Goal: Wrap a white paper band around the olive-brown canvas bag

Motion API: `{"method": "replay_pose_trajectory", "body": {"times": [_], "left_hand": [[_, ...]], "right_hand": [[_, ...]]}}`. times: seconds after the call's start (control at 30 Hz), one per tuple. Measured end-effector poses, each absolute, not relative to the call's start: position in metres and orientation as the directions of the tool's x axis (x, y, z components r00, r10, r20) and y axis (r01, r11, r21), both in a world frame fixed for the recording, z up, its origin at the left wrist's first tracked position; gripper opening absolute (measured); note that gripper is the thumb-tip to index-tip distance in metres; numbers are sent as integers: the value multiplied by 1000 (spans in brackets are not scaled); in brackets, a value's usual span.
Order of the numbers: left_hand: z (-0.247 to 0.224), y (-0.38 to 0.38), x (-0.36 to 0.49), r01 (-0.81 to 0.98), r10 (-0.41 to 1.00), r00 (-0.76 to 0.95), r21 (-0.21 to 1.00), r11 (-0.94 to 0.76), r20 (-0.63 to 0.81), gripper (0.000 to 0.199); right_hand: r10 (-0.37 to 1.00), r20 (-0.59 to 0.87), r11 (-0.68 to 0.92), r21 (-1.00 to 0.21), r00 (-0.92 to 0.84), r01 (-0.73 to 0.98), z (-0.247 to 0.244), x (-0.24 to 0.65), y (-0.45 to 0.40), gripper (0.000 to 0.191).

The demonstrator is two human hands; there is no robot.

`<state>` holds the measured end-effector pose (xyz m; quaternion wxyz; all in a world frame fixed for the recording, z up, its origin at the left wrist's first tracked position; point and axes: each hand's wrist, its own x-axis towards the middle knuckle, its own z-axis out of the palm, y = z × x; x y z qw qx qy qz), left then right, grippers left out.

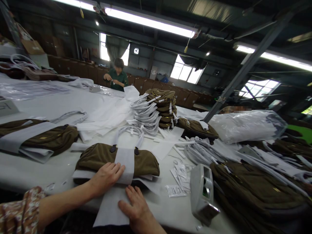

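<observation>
An olive-brown handbag [146, 162] lies in front of me on the white table, its wrapped handles stretched away from me. A strip of white paper [125, 162] runs over its middle and hangs down toward the table's near edge. My left hand [107, 177] rests on the bag and the strip's left side, fingers together and laid flat. Lower down, my right hand [136, 206] presses on the hanging part of the paper, its fingers stretched and the thumb apart. More white sheets stick out from under the bag.
A tape dispenser [201, 191] and small white packets [175, 191] lie to the right. Another paper-banded bag [58, 136] is at left. Stacked bags [163, 104] stand behind, more bags [258, 188] at right. Across the table a person [118, 76] handles something small.
</observation>
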<state>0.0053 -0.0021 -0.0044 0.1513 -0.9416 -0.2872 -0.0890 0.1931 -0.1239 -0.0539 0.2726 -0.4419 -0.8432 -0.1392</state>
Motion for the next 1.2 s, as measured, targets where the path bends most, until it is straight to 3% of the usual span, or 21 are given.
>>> {"method": "replay_pose_trajectory", "body": {"times": [0.2,0.47,0.6,0.7,0.8,0.87,1.03,1.2], "left_hand": [[-44,-18,2,609,522,786,-270,-745,332,47],[-50,-20,1,622,528,773,-252,-742,352,45],[-58,-21,3,642,553,758,-243,-727,347,48],[-53,-22,0,659,605,747,-181,-730,276,54],[-45,-25,-7,626,608,772,-51,-778,184,77],[-43,-25,-10,604,594,776,25,-797,210,86],[-54,-19,-6,645,605,662,75,-760,442,36],[-59,-20,-1,649,567,614,57,-758,549,33]], "right_hand": [[605,682,585,-31,-411,811,-45,180,-121,21],[691,606,577,-132,-395,806,-8,183,-106,20],[780,547,510,-272,-305,816,-4,187,-97,27],[840,494,441,-382,-224,812,-3,189,-88,33],[865,483,382,-449,-140,808,-10,186,-78,29],[862,499,351,-469,-85,810,-15,181,-73,24],[843,537,346,-499,-30,794,-11,193,-80,17],[793,606,246,-413,63,877,2,249,-114,16]]}}
